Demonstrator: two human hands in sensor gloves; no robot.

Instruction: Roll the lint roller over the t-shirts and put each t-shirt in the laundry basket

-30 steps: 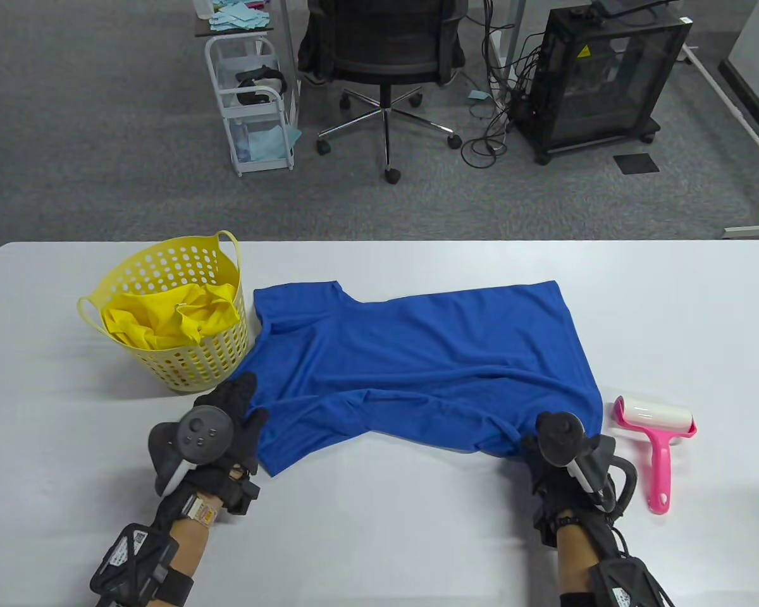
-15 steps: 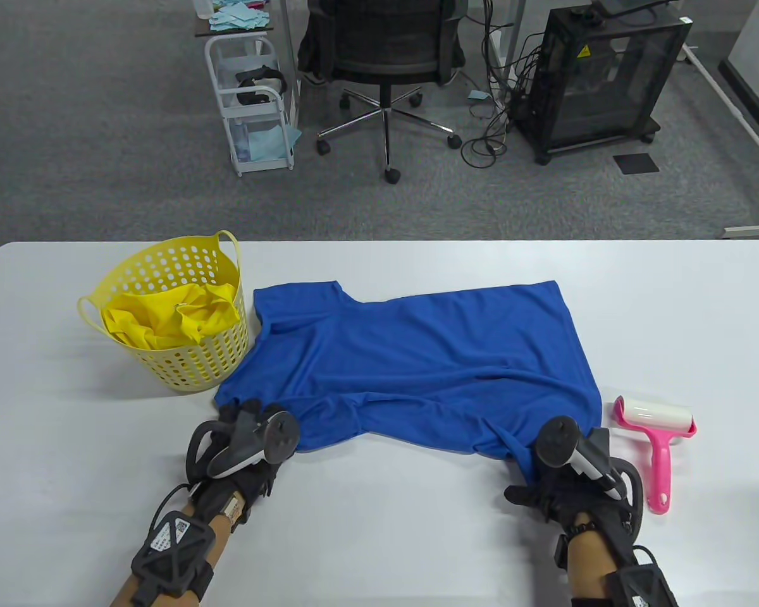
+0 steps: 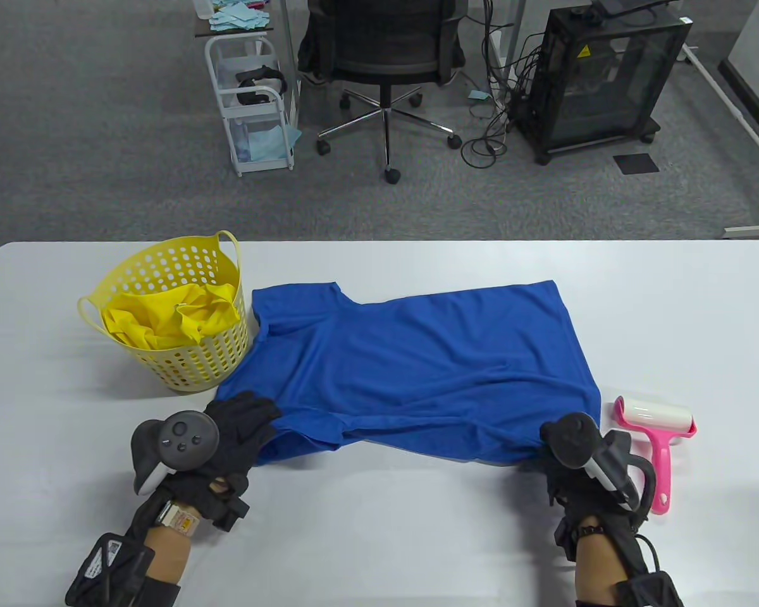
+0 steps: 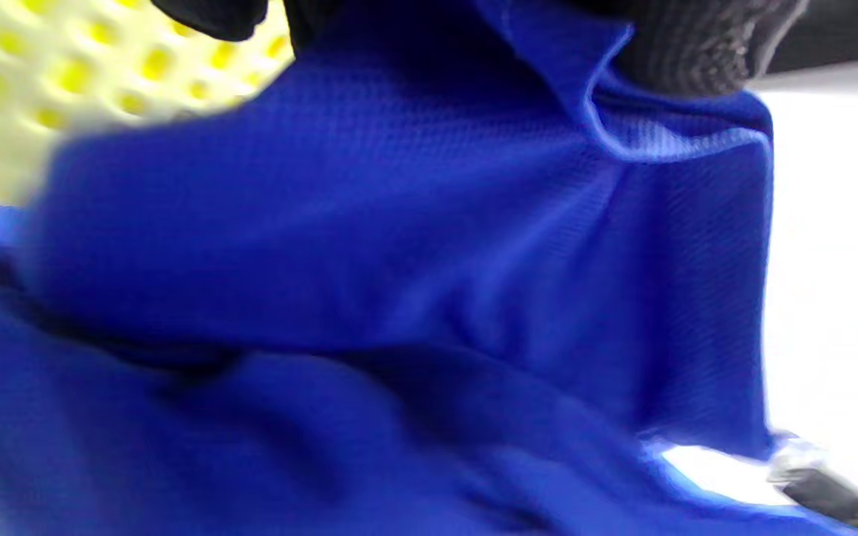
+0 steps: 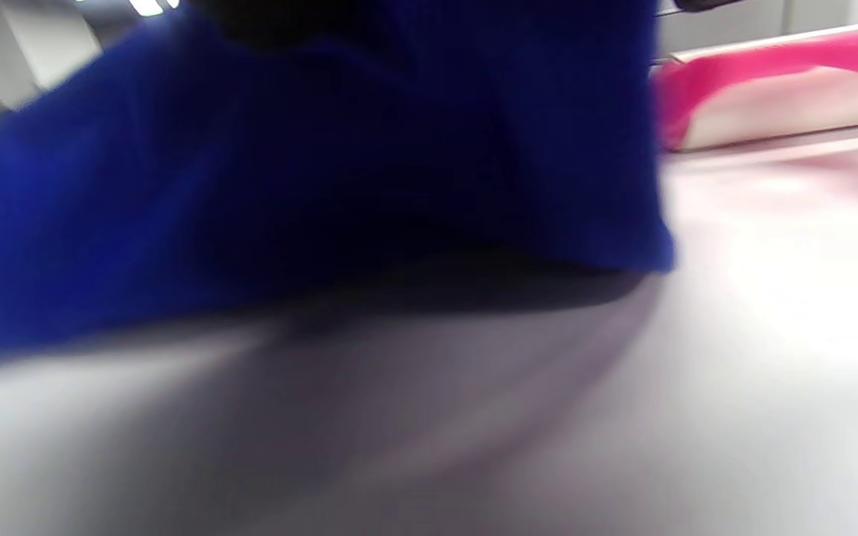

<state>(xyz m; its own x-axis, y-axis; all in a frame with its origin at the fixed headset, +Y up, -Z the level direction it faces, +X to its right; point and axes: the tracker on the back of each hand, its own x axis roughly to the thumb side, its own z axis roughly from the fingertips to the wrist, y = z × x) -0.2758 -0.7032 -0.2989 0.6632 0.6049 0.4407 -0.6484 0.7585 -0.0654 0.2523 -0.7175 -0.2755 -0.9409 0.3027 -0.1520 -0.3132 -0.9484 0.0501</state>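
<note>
Here, left hand [image 3: 228,436] pinching the blue t-shirt [image 3: 417,367] sleeve edge, right hand [image 3: 585,487] at its hem, grip hidden.

Laundry basket [image 3: 183,354] against blue t-shirt [image 3: 417,367] – lint roller [image 3: 654,436] just right.

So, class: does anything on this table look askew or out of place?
The blue t-shirt lies crooked and wrinkled, its near hem bunched between the left hand and right hand. Otherwise the lint roller and laundry basket sit normally.
</note>
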